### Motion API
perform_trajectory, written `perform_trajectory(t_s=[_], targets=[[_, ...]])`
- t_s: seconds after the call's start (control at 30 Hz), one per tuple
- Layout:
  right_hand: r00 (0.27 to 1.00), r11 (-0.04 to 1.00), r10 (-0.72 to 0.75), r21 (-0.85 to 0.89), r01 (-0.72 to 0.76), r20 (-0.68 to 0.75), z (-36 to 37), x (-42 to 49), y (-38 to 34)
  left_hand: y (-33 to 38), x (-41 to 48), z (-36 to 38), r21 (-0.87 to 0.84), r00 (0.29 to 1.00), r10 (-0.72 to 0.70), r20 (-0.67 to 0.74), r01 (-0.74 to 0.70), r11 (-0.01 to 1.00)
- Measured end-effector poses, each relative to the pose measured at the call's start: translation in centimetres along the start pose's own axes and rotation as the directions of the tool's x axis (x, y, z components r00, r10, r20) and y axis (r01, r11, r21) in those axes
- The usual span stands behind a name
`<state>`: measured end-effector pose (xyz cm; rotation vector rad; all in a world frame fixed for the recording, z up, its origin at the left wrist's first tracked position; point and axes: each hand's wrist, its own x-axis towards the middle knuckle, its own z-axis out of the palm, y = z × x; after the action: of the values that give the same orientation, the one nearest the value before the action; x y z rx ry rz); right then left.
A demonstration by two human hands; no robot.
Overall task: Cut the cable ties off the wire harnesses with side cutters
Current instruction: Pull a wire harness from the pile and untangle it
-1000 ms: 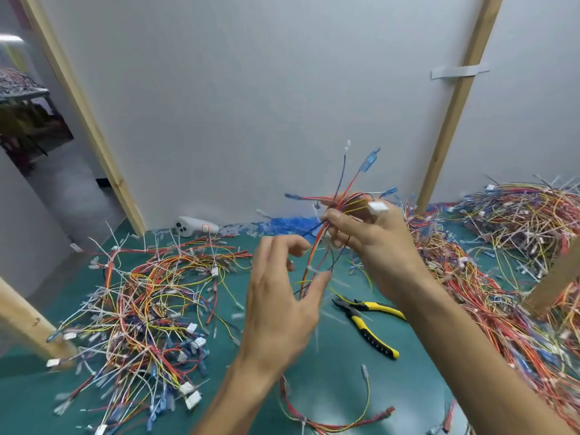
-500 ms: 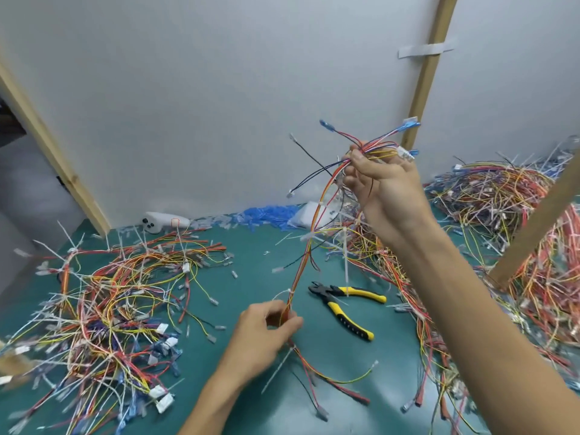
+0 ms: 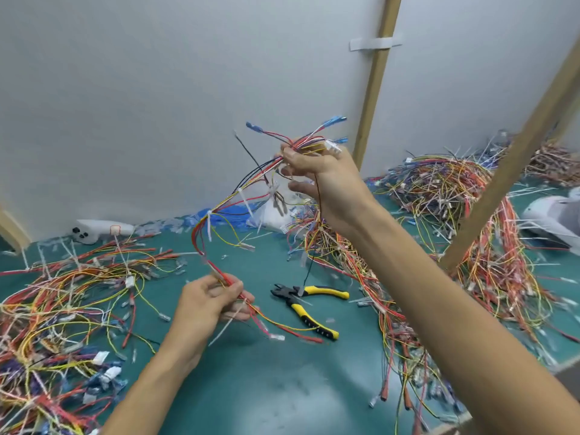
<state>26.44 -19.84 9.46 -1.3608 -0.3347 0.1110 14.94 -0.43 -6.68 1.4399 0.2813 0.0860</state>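
While the right hand [image 3: 326, 180] pinches the upper end of a multicoloured wire harness [image 3: 233, 194] high above the green bench [image 3: 266, 387], the left hand [image 3: 207, 306] grips its lower end with curled fingers, and the bundle hangs slack between them. White plastic cable ties [image 3: 209, 224] ring the harness. The yellow-and-black side cutters [image 3: 309, 317] lie untouched on the bench, just right of the left hand.

Single head view, facing forward-down, close above green table [image 3: 276, 387]

The left hand [image 3: 204, 304] and right hand [image 3: 326, 180] are bare, forearms too.
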Motion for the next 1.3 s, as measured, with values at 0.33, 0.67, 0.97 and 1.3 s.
perform_trajectory(t_s=[0.33, 0.67, 0.97, 1.3], targets=[[0.999, 0.989, 0.044, -0.144, -0.043, -0.003, 1.4, 2.0, 0.7, -5.1, 3.6, -2.2, -0.083, 0.995, -0.021, 0.095, 0.029, 0.996], [0.999, 1.000, -0.015, 0.022, 0.016, -0.034, 2.2, 2.7, -0.8, -5.2, 2.8, -2.4, -0.055, 0.984, 0.079, 0.157, -0.072, 0.996], [0.982, 0.986, -0.113, 0.103, 0.129, -0.152, 1.6, 3.3, -3.8, -5.1, 1.8, -3.0, -0.025, 0.950, 0.107, 0.294, -0.104, 0.994], [0.946, 0.941, -0.102, 0.279, 0.192, -0.308, -2.3, 4.1, -6.1, -3.9, 1.6, -4.8, -0.493, 0.878, 0.085, 0.471, 0.182, 0.851]])
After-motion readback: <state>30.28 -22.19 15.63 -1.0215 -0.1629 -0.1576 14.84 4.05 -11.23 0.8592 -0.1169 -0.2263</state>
